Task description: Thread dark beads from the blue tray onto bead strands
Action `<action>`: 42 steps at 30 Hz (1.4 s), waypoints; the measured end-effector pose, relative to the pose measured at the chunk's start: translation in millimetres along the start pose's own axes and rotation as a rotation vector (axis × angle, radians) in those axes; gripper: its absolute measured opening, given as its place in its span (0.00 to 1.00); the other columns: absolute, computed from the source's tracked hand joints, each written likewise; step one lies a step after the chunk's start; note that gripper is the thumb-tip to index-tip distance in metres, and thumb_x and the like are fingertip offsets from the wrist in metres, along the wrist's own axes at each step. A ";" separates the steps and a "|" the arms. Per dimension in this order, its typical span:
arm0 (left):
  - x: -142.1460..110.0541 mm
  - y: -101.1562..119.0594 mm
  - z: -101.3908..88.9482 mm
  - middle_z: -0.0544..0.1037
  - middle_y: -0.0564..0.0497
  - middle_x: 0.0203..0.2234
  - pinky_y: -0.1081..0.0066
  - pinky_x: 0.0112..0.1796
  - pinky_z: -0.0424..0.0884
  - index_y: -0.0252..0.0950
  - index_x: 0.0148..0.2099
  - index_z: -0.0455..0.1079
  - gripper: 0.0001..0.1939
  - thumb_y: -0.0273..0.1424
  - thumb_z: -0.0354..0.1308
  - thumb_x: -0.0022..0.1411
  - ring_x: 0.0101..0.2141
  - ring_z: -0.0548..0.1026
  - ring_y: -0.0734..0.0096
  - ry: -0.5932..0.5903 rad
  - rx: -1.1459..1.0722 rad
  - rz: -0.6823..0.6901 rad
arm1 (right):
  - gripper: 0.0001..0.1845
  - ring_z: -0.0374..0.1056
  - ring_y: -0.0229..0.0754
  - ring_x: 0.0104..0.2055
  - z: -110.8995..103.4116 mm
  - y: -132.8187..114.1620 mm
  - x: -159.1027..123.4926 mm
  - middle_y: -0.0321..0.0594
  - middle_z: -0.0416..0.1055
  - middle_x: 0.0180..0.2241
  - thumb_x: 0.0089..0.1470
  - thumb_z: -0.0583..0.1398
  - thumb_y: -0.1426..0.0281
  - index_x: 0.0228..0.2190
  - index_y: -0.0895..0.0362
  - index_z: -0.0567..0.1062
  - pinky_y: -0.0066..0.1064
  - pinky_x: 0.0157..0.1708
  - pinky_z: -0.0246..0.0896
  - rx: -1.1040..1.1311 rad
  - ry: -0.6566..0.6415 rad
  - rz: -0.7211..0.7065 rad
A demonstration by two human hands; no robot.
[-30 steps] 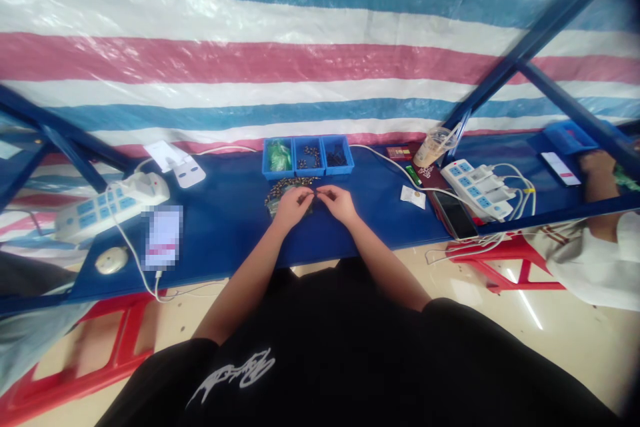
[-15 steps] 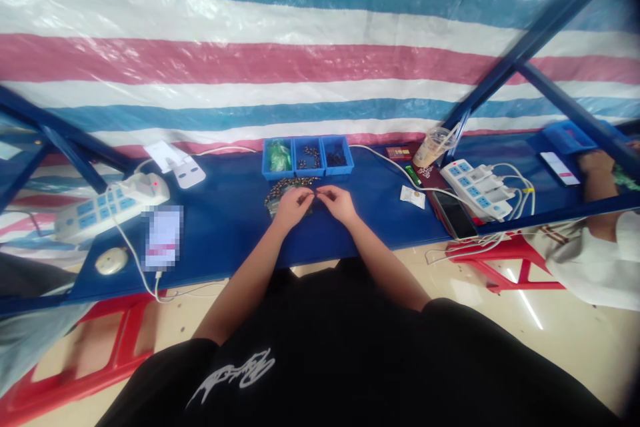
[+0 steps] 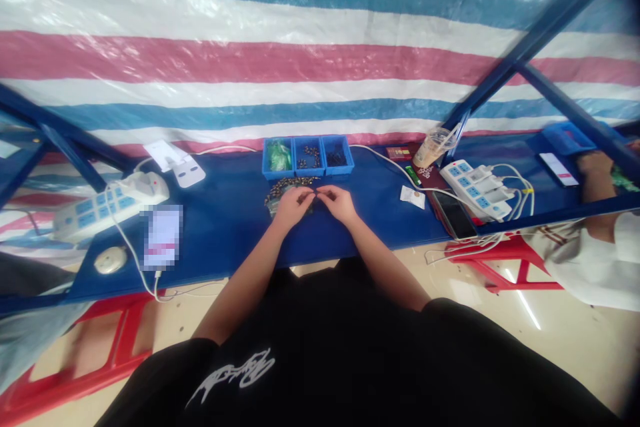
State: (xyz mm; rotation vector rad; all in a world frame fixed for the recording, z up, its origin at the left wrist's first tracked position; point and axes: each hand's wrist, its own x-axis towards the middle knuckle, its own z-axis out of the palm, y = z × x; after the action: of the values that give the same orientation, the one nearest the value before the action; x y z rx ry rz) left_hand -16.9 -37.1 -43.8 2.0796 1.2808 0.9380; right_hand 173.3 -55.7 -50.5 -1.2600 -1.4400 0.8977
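Observation:
My left hand [image 3: 294,205] and my right hand [image 3: 337,201] meet fingertip to fingertip over the blue table. The fingers of both are pinched, with a tiny dark piece between them, too small to name. Just behind and beside my left hand lies a pile of small brass-and-black parts [image 3: 290,184], partly on a clear plastic bag [image 3: 273,205]. Three joined blue bins stand beyond: the left bin [image 3: 278,173] holds a green bag, the middle bin [image 3: 309,172] holds small metal parts, and the right bin [image 3: 339,170] holds dark pieces.
Power strips lie left [image 3: 93,210] and right [image 3: 477,188], with white cables. A phone [image 3: 164,237] rests at left, a dark phone [image 3: 454,215] at right. A drink cup [image 3: 431,147] and a small white packet [image 3: 413,197] are at right. Another person's hand [image 3: 595,163] shows far right.
My hands hold almost the same place and pinch, with only a slight shift at the fingertips. Otherwise the view has barely moved.

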 end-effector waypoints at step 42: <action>0.2 -3.5 0.1 0.82 0.49 0.35 0.63 0.43 0.73 0.40 0.47 0.77 0.12 0.36 0.53 0.70 0.38 0.77 0.63 -0.008 0.018 0.010 | 0.23 0.68 0.53 0.45 -24.2 13.9 23.8 0.52 0.76 0.42 0.65 0.54 0.66 0.57 0.57 0.76 0.42 0.50 0.62 -0.855 0.038 -0.065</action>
State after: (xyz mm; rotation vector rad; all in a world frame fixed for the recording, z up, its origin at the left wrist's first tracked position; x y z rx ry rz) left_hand -18.7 -35.4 -46.3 2.1034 1.2809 0.9252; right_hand 200.8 -31.4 -53.1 -1.8034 -1.9020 0.1775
